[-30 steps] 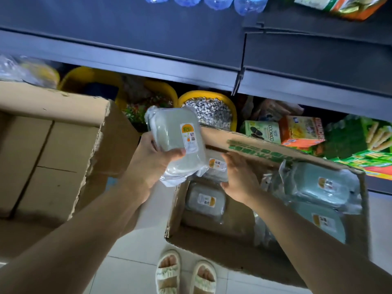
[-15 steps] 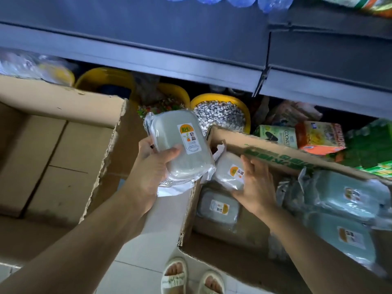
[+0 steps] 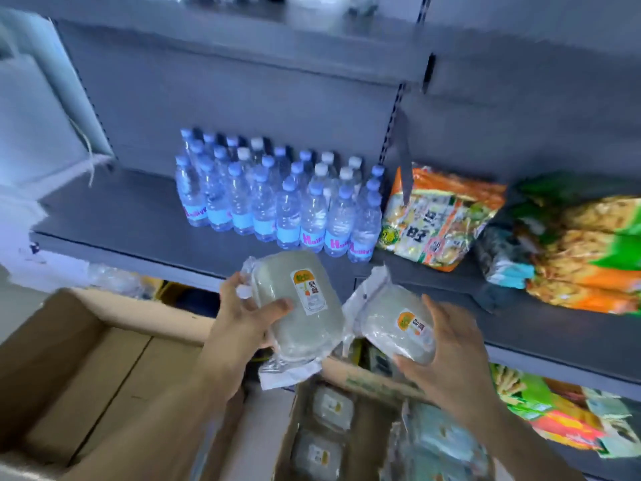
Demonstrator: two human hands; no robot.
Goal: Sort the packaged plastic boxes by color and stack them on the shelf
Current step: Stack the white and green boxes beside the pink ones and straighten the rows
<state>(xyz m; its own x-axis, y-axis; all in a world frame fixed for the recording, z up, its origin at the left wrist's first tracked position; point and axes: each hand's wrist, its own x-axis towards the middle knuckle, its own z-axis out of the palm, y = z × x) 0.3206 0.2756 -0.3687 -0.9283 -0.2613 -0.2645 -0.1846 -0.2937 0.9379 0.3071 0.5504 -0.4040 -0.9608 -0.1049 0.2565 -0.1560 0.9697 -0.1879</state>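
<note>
Boxes, grey, wrapped: one (image 3: 298,314) gripped in left hand (image 3: 242,328), one (image 3: 399,328) in right hand (image 3: 451,348). Shelf (image 3: 114,216) bare ahead-left, nearer left hand.

2 wrapped boxes are held side by side before the shelf (image 3: 138,216): the left box (image 3: 298,307) in the left hand (image 3: 242,321), the right box (image 3: 399,324) in the right hand (image 3: 451,348). On the shelf behind, water bottles (image 3: 277,203) are ranked left of snack bags (image 3: 440,216). Below lie 2 cartons (more boxes (image 3: 329,407) in the right carton (image 3: 367,380)), the left carton (image 3: 104,359) beside it.
</note>
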